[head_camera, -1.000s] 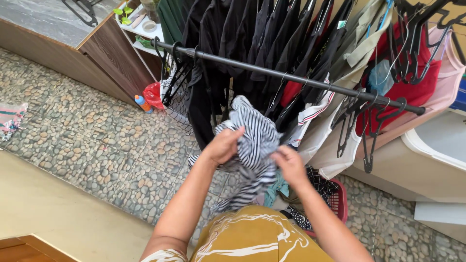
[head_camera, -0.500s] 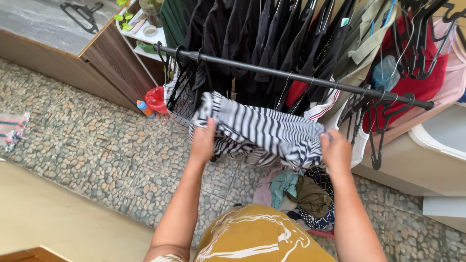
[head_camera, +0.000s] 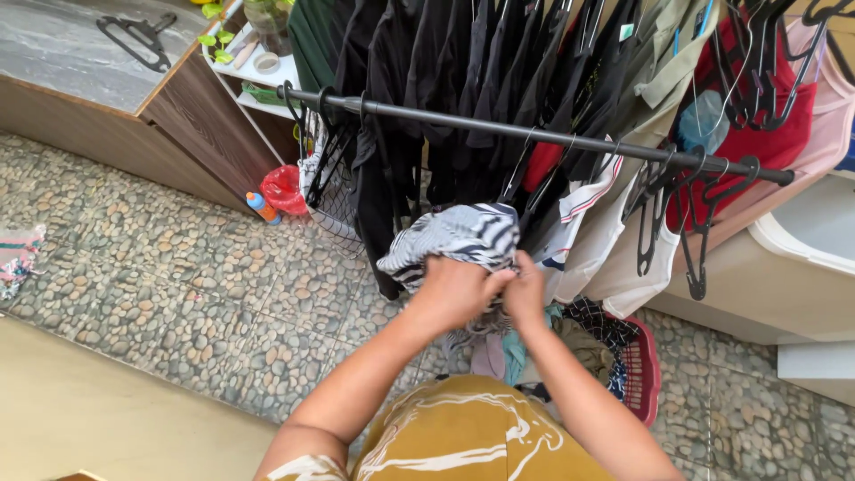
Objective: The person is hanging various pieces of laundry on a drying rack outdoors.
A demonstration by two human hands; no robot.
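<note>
Left hand [head_camera: 454, 292] and right hand [head_camera: 524, 289] meet mid-frame, both gripping the striped garment [head_camera: 459, 239] bunched together below the clothes rail [head_camera: 534, 134], its edges apparently brought together.

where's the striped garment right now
In the head view the striped garment sits centre frame, bunched in both hands, just below the black rail and above the laundry basket.

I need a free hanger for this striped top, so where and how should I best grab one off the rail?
Take an empty black hanger at the rail's right end by its neck under the hook, coming from the front and below; it hangs clear of the clothes, shoulders pointing down.
</note>
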